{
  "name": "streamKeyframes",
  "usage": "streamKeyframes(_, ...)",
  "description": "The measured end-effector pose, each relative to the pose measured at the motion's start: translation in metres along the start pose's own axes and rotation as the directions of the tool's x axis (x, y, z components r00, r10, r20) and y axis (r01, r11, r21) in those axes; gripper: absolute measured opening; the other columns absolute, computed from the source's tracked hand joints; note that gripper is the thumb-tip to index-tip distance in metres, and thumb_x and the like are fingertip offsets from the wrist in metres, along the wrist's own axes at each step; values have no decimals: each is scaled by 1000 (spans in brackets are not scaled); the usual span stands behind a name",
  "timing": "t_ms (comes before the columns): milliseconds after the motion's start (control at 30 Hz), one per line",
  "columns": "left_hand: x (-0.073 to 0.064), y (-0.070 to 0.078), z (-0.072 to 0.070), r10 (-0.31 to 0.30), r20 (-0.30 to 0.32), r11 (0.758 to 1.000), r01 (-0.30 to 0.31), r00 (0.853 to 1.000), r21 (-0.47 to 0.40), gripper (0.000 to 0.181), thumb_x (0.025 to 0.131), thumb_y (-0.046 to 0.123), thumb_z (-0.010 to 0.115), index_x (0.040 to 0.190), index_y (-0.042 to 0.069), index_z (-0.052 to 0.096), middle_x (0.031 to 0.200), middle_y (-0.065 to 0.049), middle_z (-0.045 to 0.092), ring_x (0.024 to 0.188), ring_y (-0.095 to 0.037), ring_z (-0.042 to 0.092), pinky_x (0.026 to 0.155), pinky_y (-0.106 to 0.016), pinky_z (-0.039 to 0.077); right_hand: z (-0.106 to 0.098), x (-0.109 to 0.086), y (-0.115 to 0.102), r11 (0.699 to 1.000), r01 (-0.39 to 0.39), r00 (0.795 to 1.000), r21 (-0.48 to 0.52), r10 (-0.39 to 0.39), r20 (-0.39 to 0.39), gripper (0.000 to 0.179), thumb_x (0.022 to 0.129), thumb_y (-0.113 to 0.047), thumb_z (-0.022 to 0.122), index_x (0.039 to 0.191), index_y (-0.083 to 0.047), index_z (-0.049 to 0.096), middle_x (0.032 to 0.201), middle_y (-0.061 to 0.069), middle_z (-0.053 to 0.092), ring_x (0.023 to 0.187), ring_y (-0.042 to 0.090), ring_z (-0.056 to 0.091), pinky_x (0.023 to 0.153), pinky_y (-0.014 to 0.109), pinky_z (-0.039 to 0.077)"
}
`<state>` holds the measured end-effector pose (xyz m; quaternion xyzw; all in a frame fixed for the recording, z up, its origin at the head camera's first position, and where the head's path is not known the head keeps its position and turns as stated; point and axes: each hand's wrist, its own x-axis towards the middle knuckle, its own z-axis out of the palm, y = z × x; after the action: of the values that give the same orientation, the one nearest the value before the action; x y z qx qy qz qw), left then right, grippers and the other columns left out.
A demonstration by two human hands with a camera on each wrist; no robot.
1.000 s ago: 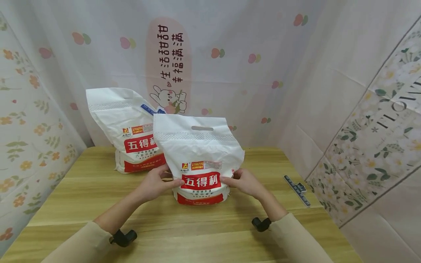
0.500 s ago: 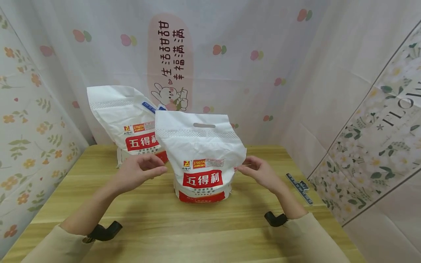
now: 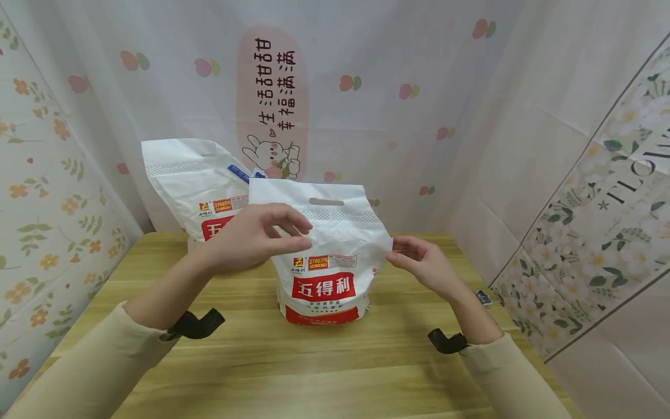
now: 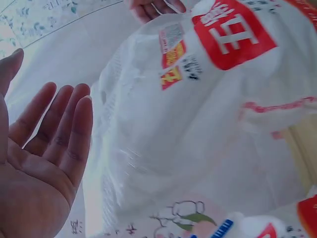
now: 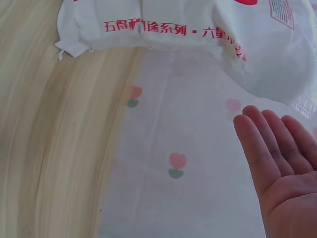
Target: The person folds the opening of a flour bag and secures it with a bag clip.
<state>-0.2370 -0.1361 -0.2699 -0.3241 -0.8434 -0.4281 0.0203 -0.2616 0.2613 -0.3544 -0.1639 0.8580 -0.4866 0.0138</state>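
Observation:
A white bag of flour (image 3: 323, 286) with red labels and a slotted handle at its top stands upright on the wooden table. My left hand (image 3: 259, 237) hovers in front of its upper left part, fingers loosely bent in the head view. The left wrist view shows that hand's fingers (image 4: 80, 129) extended beside the perforated top of the bag, holding nothing. At the bag's right edge is my right hand (image 3: 425, 265), its fingertips close to the side. In the right wrist view its fingers (image 5: 257, 146) are straight, with nothing gripped.
Behind and to the left stands a second flour bag (image 3: 183, 189), partly hidden by my left hand and the front bag. A blue strip (image 3: 239, 173) shows beside it. Near the table's right edge lies a small dark flat item (image 3: 483, 298), partly behind my right wrist. Printed curtains (image 3: 366, 145) enclose the table.
Both hands have let go of the front bag's lower sides. The left swung out left, then rose across the bag's front; the right moved out and up along its side. The bag stayed put.

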Motion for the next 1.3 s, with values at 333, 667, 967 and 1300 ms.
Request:
streamKeyframes(333,76,31,6,38,14,998,-39,999,53,47,99,38,82,139,15,72,137,-2,74,129,-22,69,109,-46,60,8,5,-2,1000,16,999,24,-15,-35,50,105,-31,78,146,-7,65,138,17,73,121,27,73,99,25,61)
streamKeyframes(667,114,36,15,-1,56,984,-9,998,180,72,97,36,85,160,17,55,162,-8,59,153,-29,51,124,-52,48,18,8,-1,998,30,998,51,-28,-53,45,105,-28,78,142,-6,67,134,16,73,114,24,71,97,29,62)
streamKeyframes(967,127,31,12,-128,139,963,90,982,252,56,95,22,88,145,13,65,137,-12,71,120,-28,68,101,-41,61,30,9,10,993,62,993,102,-52,-106,34,105,-24,77,132,-3,72,122,15,74,104,24,71,91,26,62)
streamKeyframes(1300,129,28,6,-66,129,967,31,989,253,17,99,12,83,113,6,77,115,-11,74,106,-26,64,97,-39,57,38,9,13,985,114,971,127,-83,-226,28,102,-16,80,123,3,75,105,1,74,92,13,69,83,22,61)
